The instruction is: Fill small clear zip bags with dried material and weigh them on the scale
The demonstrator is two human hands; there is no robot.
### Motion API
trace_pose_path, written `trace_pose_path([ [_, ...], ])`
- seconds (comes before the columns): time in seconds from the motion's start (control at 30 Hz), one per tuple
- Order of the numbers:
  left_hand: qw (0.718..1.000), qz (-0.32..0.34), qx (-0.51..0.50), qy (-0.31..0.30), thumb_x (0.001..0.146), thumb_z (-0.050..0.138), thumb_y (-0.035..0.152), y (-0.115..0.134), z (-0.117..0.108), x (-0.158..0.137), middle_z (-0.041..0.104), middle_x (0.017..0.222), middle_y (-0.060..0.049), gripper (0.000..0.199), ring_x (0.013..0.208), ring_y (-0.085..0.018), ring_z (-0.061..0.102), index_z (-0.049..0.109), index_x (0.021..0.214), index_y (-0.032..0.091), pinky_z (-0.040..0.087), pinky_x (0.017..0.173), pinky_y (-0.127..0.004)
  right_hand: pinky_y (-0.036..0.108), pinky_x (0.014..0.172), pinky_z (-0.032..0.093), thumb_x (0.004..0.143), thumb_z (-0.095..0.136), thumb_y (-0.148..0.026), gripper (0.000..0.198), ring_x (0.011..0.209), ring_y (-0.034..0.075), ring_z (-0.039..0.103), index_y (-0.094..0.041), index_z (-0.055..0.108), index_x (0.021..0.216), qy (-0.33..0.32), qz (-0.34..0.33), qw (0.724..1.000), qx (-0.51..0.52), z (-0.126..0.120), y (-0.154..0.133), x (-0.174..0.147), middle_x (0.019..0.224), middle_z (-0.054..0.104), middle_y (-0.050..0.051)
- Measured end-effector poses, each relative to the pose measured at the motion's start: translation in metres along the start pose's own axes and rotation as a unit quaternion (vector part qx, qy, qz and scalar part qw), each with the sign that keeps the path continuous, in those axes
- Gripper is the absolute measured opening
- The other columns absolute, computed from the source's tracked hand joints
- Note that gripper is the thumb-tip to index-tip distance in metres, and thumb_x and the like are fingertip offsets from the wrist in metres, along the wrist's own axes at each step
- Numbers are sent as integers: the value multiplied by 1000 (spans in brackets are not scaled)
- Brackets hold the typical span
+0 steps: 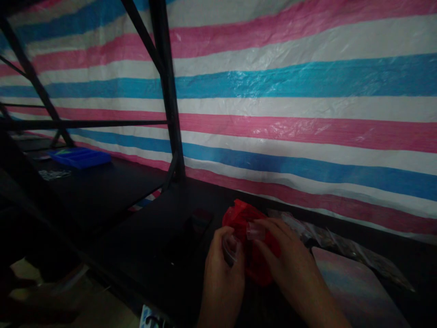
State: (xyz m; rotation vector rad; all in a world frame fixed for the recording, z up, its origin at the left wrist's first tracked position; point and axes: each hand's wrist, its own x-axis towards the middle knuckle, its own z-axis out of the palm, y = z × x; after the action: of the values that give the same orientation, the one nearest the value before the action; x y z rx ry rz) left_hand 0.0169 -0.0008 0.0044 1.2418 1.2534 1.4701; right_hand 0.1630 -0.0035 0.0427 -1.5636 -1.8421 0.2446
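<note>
My left hand (221, 273) is closed around a clear, curved plastic piece (231, 246); its rim faces up between thumb and fingers. Between the thumb and fingertips of my right hand (292, 257) is a small clear plastic cup (255, 231), tilted on its side. Just behind and beneath both hands lies a crumpled red plastic bag (261, 266) on the black table (143, 250). The hands cover part of the bag, so its contents cannot be made out. The two clear pieces are close together but apart.
Long clear bags of small parts (348, 248) lie along the back right, behind a pale multicoloured flat board (351, 282). A dark box-like object (200, 221) sits left of the red bag. Black frame posts (172, 109) and a blue tray (82, 157) are further left.
</note>
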Motion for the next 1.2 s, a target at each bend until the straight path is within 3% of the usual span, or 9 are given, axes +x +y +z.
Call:
trace_pose_path([
  [0.1, 997, -22, 57, 54, 95, 60, 45, -3, -2, -9, 73, 110, -10, 29, 97, -29, 72, 61, 115, 25, 53, 87, -43, 47, 112, 49, 98, 57, -18, 34, 125, 29, 68, -23, 72, 127, -38, 19, 999, -5, -1, 10, 1, 135, 73, 11],
  [0.27, 990, -77, 117, -9, 87, 70, 34, -13, -2, -22, 76, 112, -14, 35, 97, -35, 76, 59, 119, 25, 54, 80, -44, 45, 111, 46, 93, 57, -11, 37, 124, 27, 68, -25, 76, 121, -74, 12, 997, -21, -16, 16, -6, 131, 76, 9],
  [0.43, 997, -62, 54, -9, 78, 68, 17, -23, 5, -20, 74, 105, -11, 35, 96, -32, 75, 58, 111, 24, 55, 81, -42, 43, 104, 46, 85, 55, -1, 45, 116, 27, 70, -27, 80, 112, -140, 27, 988, -56, -18, 10, -14, 121, 80, 5],
  [0.57, 998, -55, -22, 31, 69, 60, 11, -17, 13, -14, 67, 94, -5, 38, 87, -26, 71, 55, 105, 23, 57, 77, -39, 42, 104, 46, 86, 59, -5, 41, 116, 27, 69, -27, 78, 114, -136, 47, 989, -30, -7, 13, -15, 121, 79, 5],
  [0.73, 995, -45, -71, 50, 66, 60, 15, -8, 11, -8, 68, 99, -5, 41, 86, -24, 70, 52, 106, 24, 58, 77, -40, 42, 103, 47, 83, 62, -9, 42, 116, 28, 69, -28, 75, 118, -141, 87, 986, 14, -9, 28, -21, 119, 79, 5],
  [0.9, 999, -17, -27, 30, 67, 60, 16, -6, 6, -12, 68, 98, -5, 40, 90, -25, 69, 56, 106, 24, 58, 82, -42, 41, 101, 48, 84, 56, -10, 38, 113, 28, 69, -26, 71, 114, -105, 75, 991, 23, -27, 23, -19, 119, 77, 7],
  [1.0, 999, -5, -43, 4, 69, 62, 17, -4, 6, -15, 68, 98, -5, 37, 89, -24, 70, 58, 105, 24, 59, 81, -40, 40, 99, 46, 85, 54, -7, 36, 115, 28, 67, -25, 68, 113, -69, 55, 996, 8, -25, 10, -7, 120, 75, 8],
  [1.2, 999, -4, -37, 33, 63, 61, 13, -7, 6, -13, 67, 92, -3, 42, 87, -23, 69, 60, 104, 24, 58, 75, -34, 40, 96, 43, 91, 52, -4, 29, 108, 28, 68, -21, 64, 111, -161, 41, 986, -28, -4, 2, 5, 112, 78, 10],
])
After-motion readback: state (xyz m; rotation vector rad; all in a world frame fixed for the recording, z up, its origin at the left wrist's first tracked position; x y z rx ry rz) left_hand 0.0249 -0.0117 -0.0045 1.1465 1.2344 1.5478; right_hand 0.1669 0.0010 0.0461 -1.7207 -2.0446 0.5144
